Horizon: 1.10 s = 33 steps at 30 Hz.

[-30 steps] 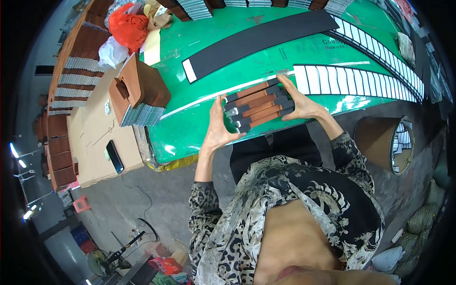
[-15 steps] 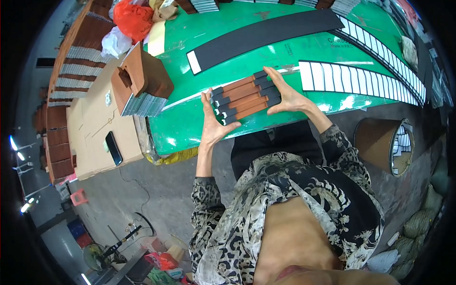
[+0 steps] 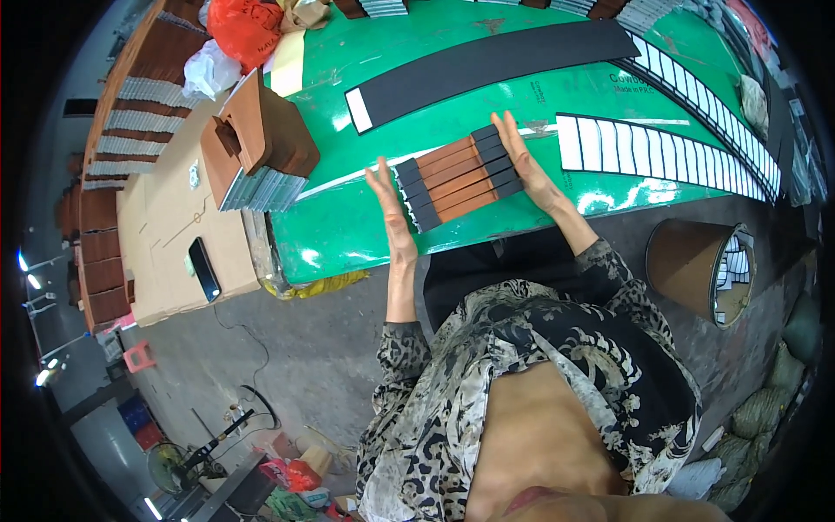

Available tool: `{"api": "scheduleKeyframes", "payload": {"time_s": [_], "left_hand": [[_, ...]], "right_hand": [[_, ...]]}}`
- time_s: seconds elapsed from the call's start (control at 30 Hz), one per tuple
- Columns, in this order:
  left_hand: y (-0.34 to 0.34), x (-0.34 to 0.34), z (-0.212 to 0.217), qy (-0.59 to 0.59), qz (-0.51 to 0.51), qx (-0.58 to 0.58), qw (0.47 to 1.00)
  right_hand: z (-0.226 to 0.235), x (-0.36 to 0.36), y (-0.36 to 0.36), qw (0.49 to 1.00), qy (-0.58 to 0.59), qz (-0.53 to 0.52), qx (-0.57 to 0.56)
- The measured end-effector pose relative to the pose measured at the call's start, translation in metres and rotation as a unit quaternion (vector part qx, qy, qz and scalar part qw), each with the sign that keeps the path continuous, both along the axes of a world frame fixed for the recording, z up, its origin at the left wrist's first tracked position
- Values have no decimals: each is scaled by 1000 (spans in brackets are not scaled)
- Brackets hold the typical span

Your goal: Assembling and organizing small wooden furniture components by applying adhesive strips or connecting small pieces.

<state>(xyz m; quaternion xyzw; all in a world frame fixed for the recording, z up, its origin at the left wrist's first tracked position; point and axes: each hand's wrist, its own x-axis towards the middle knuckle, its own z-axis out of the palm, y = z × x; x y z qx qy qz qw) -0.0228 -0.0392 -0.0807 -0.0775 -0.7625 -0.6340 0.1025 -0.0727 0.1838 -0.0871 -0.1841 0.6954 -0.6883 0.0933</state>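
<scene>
Several brown strips with black ends form an even row near the table's front edge. What kind of thing they are I cannot make out. Beside the row's left end, my left hand has its fingers stretched out, with a gap between the fingertips and the black ends. My right hand lies flat along the other end, fingers straight, touching or almost touching it. Beyond the row lies a long black strip with a white end. White strips with black lines lie to the right.
Brown pieces and grey-edged stacks stand on cardboard at left, near a phone. Red and white plastic bags sit at the back left. A brown bin with white scraps is on the floor at right.
The strips, staggered before, now line up evenly. My left hand's fingers and thumb have come off their grip and straightened. My right hand has flattened against the right end.
</scene>
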Motion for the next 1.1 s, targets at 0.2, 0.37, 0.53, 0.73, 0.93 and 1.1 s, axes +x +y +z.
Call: {"api": "scheduleKeyframes", "payload": {"time_s": [0.2,0.37,0.53,0.73,0.93,1.1], "left_hand": [[16,-3,-21,31,117,92,988],[16,1,-8,33,138,108,984],[10,-2,-15,11,129,135,982],[-2,-9,9,-84,132,64,986],[-1,-15,23,-181,107,61,976],[-20,-5,9,-94,19,133,986]], "right_hand": [[1,-1,-12,997,22,-68,-39],[1,0,-21,975,-50,-137,-166],[-4,-3,-23,977,-31,-177,-112],[2,-2,-18,986,-45,-143,-73],[-2,-6,-15,978,-107,-127,-130],[9,-7,-1,992,-92,-43,-76]]}}
